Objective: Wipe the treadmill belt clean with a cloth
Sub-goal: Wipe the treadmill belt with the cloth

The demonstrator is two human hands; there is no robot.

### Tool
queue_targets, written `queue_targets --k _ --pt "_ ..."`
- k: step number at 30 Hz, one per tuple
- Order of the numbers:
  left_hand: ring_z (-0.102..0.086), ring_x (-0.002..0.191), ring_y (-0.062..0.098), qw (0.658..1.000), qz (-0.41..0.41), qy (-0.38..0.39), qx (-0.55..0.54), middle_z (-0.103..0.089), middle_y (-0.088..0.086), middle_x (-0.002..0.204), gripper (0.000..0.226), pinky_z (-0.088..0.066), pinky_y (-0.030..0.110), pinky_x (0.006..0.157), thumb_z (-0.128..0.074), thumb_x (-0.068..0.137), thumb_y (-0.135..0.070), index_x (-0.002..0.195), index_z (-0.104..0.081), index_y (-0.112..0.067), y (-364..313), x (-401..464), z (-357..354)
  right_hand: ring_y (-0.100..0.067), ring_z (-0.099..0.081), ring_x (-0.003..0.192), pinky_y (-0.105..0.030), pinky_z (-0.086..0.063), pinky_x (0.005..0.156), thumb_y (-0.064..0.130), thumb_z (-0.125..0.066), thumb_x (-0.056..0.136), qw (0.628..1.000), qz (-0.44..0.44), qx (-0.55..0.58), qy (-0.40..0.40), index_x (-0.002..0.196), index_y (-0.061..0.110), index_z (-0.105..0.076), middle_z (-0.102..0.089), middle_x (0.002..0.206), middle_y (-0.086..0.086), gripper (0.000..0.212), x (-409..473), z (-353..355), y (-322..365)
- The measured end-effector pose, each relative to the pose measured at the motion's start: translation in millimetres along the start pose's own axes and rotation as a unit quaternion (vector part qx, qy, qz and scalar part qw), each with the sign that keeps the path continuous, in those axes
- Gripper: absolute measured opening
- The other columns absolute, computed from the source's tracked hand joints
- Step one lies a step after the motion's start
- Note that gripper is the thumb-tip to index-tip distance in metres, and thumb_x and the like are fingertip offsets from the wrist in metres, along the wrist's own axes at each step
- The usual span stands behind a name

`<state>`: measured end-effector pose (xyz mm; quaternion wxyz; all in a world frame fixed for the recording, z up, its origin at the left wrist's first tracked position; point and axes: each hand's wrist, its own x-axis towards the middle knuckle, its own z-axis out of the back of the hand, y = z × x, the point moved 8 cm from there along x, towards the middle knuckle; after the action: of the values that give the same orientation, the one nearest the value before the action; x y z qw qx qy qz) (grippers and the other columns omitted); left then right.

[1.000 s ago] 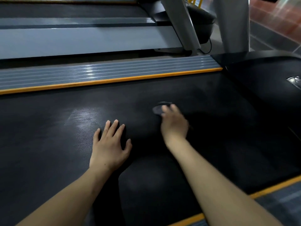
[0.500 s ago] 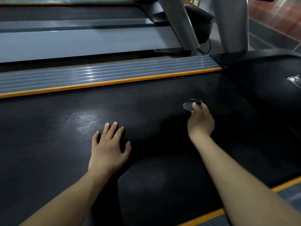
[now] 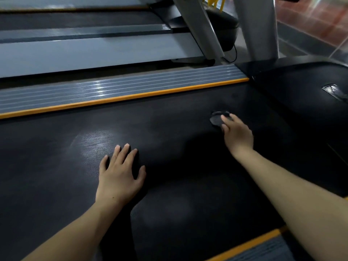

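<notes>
The black treadmill belt fills the middle of the head view. A small dark cloth lies bunched on the belt toward its right end, with my right hand on it, fingers curled over its near side. My left hand rests flat on the belt with fingers spread, to the left of and nearer than the cloth. Most of the cloth is hidden beneath my right fingers.
A grey ribbed side rail with an orange edge strip runs along the belt's far side. The black motor hood rises at the right. Grey uprights stand behind. Another orange strip borders the near side.
My right hand has slid the cloth to the right along the belt over the last second, settling near the hood end. My left hand has stayed planted in place.
</notes>
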<state>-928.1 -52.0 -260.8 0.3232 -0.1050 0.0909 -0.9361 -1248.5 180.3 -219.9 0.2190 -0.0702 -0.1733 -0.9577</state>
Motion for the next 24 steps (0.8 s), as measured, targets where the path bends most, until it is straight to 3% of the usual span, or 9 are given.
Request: queue_targets --k 3,5,9,12,14,16,19,21,24 --pt "-0.011 0.156 0.016 1.0 0.002 0.006 -0.001 -0.029 -0.004 0.165 0.072 -0.011 0.048 0.125 -0.03 0.089 -0.063 0.15 -0.043 -0.029 0 -1 0 -0.032 -0.052 0.127 -0.04 -0.043 0.096 0.022 -0.043 0.103 0.994 -0.101 0.019 -0.039 0.139 0.028 -0.053 -0.04 0.155 -0.001 0.038 -19 -5 24" --pt "-0.011 0.156 0.016 1.0 -0.003 0.004 -0.004 -0.029 -0.003 0.165 0.072 -0.011 0.048 0.125 -0.03 0.089 -0.064 0.15 -0.043 -0.028 -1 -2 1 -0.033 -0.055 0.123 -0.039 -0.044 0.094 0.023 -0.04 0.102 0.994 -0.083 0.061 -0.034 0.137 0.024 -0.053 -0.042 0.152 -0.003 0.037 -36 -18 64" --pt "-0.011 0.156 0.016 1.0 -0.004 0.004 -0.001 -0.029 -0.004 0.165 0.072 -0.011 0.048 0.125 -0.031 0.089 -0.063 0.151 -0.043 -0.029 1 -1 1 -0.027 -0.059 0.12 -0.039 -0.051 0.089 0.027 -0.054 0.097 0.976 0.2 0.062 0.052 0.134 0.035 -0.057 -0.043 0.154 0.002 0.038 -80 -45 150" --pt "-0.012 0.156 0.016 1.0 -0.004 0.001 0.0 -0.029 -0.003 0.165 0.071 -0.012 0.049 0.125 -0.031 0.089 -0.063 0.15 -0.043 -0.028 0 -2 1 -0.022 -0.065 0.116 -0.04 -0.057 0.087 0.023 -0.069 0.089 0.943 0.314 0.086 0.063 0.127 0.035 -0.065 -0.053 0.147 0.004 0.04 -81 -27 122" --pt "-0.011 0.156 0.017 1.0 -0.004 0.003 0.004 -0.029 -0.003 0.165 0.071 -0.013 0.049 0.124 -0.031 0.089 -0.063 0.15 -0.043 -0.028 0 -1 0 -0.023 -0.064 0.119 -0.038 -0.056 0.091 0.019 -0.066 0.092 0.96 0.273 0.053 0.024 0.129 0.032 -0.065 -0.053 0.147 0.0 0.04 -58 -13 74" --pt "-0.011 0.157 0.017 1.0 -0.001 0.005 0.001 -0.029 -0.003 0.165 0.072 -0.012 0.049 0.125 -0.031 0.089 -0.064 0.15 -0.043 -0.028 -1 0 0 -0.023 -0.057 0.127 -0.036 -0.049 0.097 0.024 -0.053 0.099 0.993 0.115 0.027 0.005 0.136 0.035 -0.058 -0.043 0.154 0.003 0.038 -34 0 21" --pt "-0.01 0.157 0.016 1.0 0.001 0.008 -0.004 -0.028 -0.003 0.166 0.073 -0.011 0.049 0.125 -0.03 0.088 -0.064 0.15 -0.043 -0.027 -2 0 2 -0.027 -0.053 0.129 -0.037 -0.044 0.098 0.028 -0.037 0.103 0.996 -0.092 -0.013 0.003 0.144 0.039 -0.046 -0.029 0.161 0.009 0.043 -32 -1 4" --pt "-0.009 0.157 0.016 1.0 0.0 0.01 -0.006 -0.028 -0.003 0.166 0.073 -0.01 0.049 0.125 -0.03 0.088 -0.064 0.151 -0.042 -0.027 -1 0 1 -0.028 -0.052 0.128 -0.035 -0.042 0.095 0.029 -0.034 0.102 0.995 -0.103 0.014 0.001 0.143 0.036 -0.047 -0.034 0.159 0.004 0.043 -45 -12 41" --pt "-0.01 0.157 0.016 1.0 0.0 0.007 -0.008 -0.029 -0.003 0.165 0.073 -0.011 0.049 0.125 -0.03 0.088 -0.064 0.15 -0.043 -0.027 1 0 1 -0.022 -0.047 0.135 -0.032 -0.041 0.101 0.025 -0.039 0.103 0.996 0.058 0.04 0.047 0.143 0.034 -0.046 -0.034 0.159 0.001 0.042 -86 -42 130"
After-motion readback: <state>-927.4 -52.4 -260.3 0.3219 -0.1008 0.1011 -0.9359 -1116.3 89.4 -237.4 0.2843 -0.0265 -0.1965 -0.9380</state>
